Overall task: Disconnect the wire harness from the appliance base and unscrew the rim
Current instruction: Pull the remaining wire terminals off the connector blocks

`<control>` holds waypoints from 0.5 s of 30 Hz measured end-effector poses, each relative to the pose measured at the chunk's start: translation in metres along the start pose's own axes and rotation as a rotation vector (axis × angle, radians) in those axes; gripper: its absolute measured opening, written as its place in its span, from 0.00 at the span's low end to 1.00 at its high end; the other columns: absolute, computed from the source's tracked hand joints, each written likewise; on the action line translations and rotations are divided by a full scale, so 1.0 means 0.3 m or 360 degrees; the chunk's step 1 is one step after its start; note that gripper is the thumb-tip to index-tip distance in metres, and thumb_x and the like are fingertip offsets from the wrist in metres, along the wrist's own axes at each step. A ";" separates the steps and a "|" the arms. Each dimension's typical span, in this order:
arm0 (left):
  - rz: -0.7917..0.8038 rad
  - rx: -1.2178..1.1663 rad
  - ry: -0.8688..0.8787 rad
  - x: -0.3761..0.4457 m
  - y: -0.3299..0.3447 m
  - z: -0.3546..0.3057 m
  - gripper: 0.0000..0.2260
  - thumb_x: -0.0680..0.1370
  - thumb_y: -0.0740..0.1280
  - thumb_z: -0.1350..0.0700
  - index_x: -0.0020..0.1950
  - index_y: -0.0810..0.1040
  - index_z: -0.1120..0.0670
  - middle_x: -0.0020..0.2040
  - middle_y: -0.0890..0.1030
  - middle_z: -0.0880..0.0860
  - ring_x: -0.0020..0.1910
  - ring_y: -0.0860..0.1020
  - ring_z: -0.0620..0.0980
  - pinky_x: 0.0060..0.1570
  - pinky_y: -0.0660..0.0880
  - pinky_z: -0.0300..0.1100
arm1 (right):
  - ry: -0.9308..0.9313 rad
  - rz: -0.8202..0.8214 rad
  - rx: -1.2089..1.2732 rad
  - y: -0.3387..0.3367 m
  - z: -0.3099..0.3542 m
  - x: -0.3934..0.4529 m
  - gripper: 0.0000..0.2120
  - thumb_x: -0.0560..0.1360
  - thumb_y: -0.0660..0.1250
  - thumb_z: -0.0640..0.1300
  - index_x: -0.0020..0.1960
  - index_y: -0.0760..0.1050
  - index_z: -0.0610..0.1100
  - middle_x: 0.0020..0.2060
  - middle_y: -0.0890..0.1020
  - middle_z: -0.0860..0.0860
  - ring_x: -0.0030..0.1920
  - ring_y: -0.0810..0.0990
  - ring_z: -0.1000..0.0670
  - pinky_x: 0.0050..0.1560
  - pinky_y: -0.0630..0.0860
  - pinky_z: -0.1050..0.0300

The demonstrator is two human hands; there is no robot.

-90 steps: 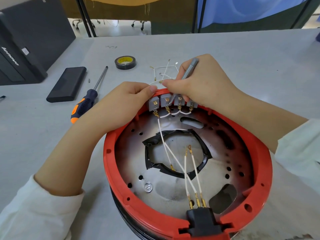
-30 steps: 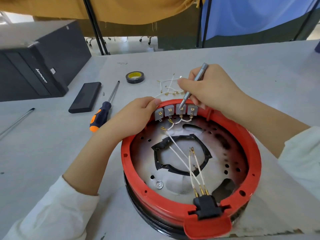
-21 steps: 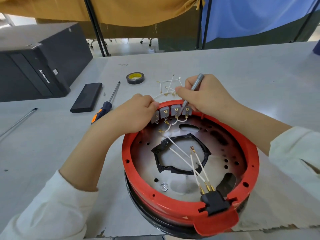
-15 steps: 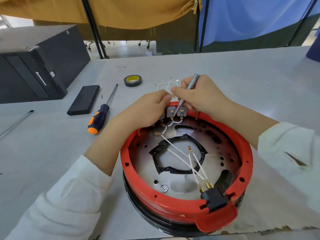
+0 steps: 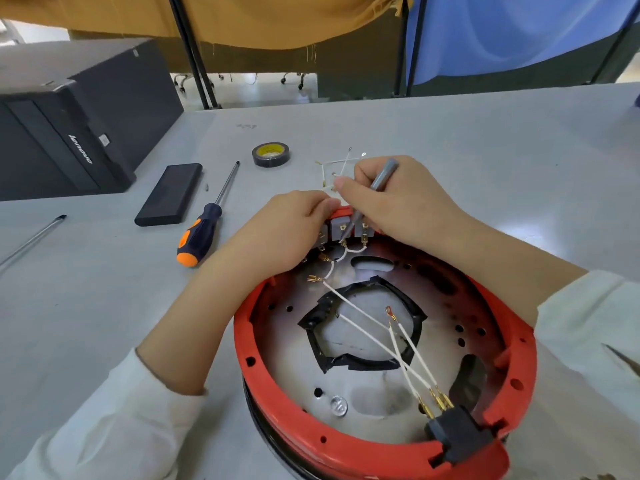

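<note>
Nearest, the upturned appliance base sits on the grey table, its red rim circling a metal plate with a black-edged hole in the middle. A black plug socket is set in the near edge of the rim, and white wires with gold ends run from it across the plate toward the far side. There, a row of grey terminal blocks stands against the rim. The left hand rests on the far rim, its grip curled over the leftmost blocks. The right hand has its grip closed round a thin grey tool, the tip down at one of the blocks. Beyond the hands lie loose white wires. To the left are an orange-and-black screwdriver, a flat black case and a roll of black tape. Farthest left stands a black computer case.
</note>
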State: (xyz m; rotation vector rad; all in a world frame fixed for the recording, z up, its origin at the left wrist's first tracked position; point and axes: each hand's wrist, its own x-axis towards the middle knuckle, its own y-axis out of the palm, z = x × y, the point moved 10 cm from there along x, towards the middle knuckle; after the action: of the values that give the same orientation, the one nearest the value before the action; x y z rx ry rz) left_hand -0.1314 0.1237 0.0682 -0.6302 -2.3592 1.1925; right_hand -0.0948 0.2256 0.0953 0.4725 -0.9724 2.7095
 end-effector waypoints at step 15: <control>-0.0028 -0.0023 0.0008 -0.003 -0.003 0.008 0.16 0.82 0.54 0.50 0.49 0.77 0.59 0.27 0.70 0.47 0.26 0.70 0.37 0.30 0.65 0.28 | 0.0020 -0.0057 0.0173 -0.042 -0.010 -0.027 0.20 0.70 0.73 0.50 0.29 0.67 0.45 0.18 0.75 0.52 0.19 0.72 0.57 0.24 0.67 0.69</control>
State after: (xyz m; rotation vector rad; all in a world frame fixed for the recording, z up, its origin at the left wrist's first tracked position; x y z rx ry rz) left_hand -0.1321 0.1211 0.0676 -0.6154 -2.3662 1.1664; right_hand -0.0841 0.2363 0.0973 0.4871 -0.8085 2.7400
